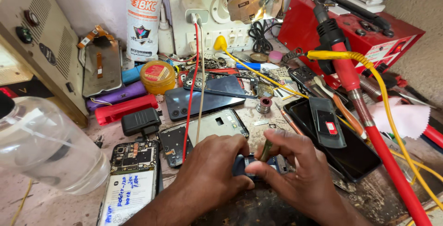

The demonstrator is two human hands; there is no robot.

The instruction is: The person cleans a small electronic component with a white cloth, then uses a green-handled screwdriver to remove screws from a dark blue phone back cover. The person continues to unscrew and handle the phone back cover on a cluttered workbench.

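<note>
Both hands meet low in the middle of the head view over a small dark blue phone part [270, 162] that lies flat on the cluttered table [60, 205]. The left hand [210, 170] rests on the part's left end, its fingers curled down over it so that this end is hidden; it presses or pins the part, though whether the grip is fully closed round it cannot be told. The right hand [300, 173] sits on the part's right side, thumb and fingertips pinched shut on a slim, dark olive tool [266, 150] that stands nearly upright, its lower end touching the top of the part between the two hands. Only a strip of the part shows between the knuckles. Just behind the left hand lies an open phone frame [221, 123] with a red cable [190, 92] and a pale cable running over it from the wall socket. To the left of the left forearm lies an opened phone [134, 180] with its circuit board bare and a white label on the battery. A clear plastic bottle [46, 147] looms near the lens at far left. To the right of the right hand a black phone [341, 147] lies flat, and a red-handled soldering iron [369, 120] with a yellow cord crosses above it.
</note>
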